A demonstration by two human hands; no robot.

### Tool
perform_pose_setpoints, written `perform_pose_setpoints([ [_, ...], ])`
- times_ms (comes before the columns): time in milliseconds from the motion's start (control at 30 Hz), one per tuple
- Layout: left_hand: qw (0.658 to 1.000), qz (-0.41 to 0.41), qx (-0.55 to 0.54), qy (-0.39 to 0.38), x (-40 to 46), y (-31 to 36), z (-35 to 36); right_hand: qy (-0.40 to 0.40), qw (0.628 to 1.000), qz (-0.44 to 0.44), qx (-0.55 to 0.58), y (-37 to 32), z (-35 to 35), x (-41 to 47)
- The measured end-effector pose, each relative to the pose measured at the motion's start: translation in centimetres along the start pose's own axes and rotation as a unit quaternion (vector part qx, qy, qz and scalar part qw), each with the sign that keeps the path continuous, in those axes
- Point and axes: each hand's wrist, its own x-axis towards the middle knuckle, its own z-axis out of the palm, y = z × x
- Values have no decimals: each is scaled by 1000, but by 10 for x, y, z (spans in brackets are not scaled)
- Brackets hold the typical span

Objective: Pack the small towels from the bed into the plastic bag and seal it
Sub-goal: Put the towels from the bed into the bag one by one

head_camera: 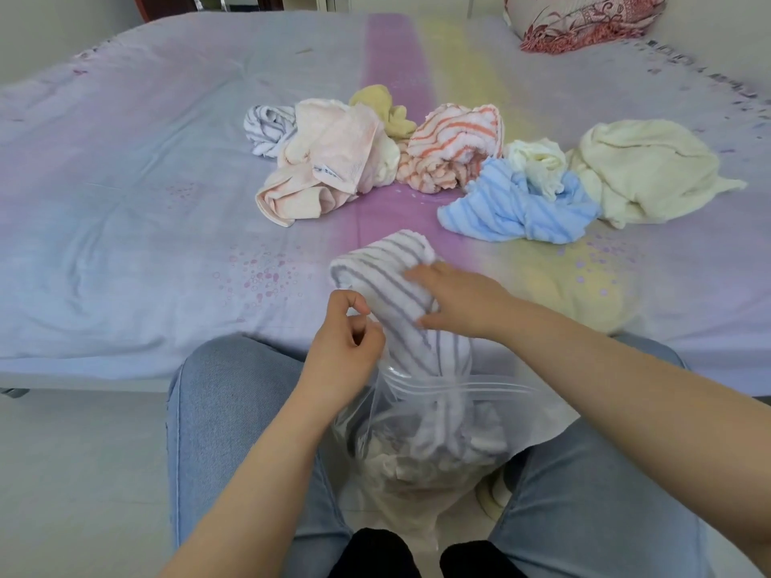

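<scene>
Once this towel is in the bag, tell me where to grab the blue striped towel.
Grip the blue striped towel at its raised, bunched middle, coming from above on its near side. Its far edge lies under the pale yellow towel; the near edges lie flat, harder to pinch.

We see a grey-striped white towel (392,294) standing half inside the clear plastic bag (421,444), whose zip mouth is open. Six or seven more crumpled towels (459,160) lie clustered on the bed (146,202) beyond.
</scene>
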Motion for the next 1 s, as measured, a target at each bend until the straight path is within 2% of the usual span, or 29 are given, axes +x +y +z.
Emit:
perform_pose_setpoints([
  [67,1000,-6,-7,6,-1,0,1,2,1000,-7,-4,8,7,9],
  [200,999,-20,-32,39,1,-6,-6,97,986,-15,138,11,-10,6],
  [267,997,-24,-39,61,3,-9,-9,105,970,-41,214,7,-20,-4],
  [300,997,-23,-38,69,3,-10,-10,67,973,-58,215,2,-24,-10],
  [333,996,-19,-35,74,4,-9,-10,-7,982,-73,175,0,-24,-14],
  [367,997,-13,-29,74,4,-8,-9,-112,985,-80,104,-2,-19,-17],
  [400,997,-5,-21,69,4,-7,-8,-229,970,-78,25,-4,-12,-19],
  [433,998,4,-10,61,5,-6,-5,-332,940,-71,-46,-7,-1,-21],
  [467,999,11,2,51,4,-5,-3,-402,909,-60,-96,-8,11,-22],
  [500,999,17,16,44,4,-5,-2,-432,893,-49,-116,-10,21,-23],
  [533,999,22,28,40,4,-5,-2,-423,899,-43,-106,-10,25,-22],
  [567,998,24,34,40,3,-5,-4,-385,920,-36,-59,-10,24,-20],
  [633,998,23,41,42,2,-6,-9,-245,963,12,109,-6,8,-13],
  [667,998,19,44,43,2,-6,-12,-139,973,45,181,-2,-2,-7],
  [700,998,14,46,42,2,-7,-15,-15,976,74,206,4,-14,-1],
  [767,998,3,47,36,3,-7,-17,220,957,115,148,21,-35,15],
  [800,999,0,44,30,5,-7,-16,289,943,131,99,34,-43,24],
  [833,999,-2,38,24,7,-8,-14,317,933,160,58,49,-48,33],
  [867,999,-2,31,19,9,-8,-12,309,928,203,39,64,-51,42],
  [933,1000,-4,22,16,13,-8,-7,225,926,298,49,95,-48,57],
  [1000,1000,-6,15,18,13,-8,-5,146,929,333,64,116,-33,64],
])
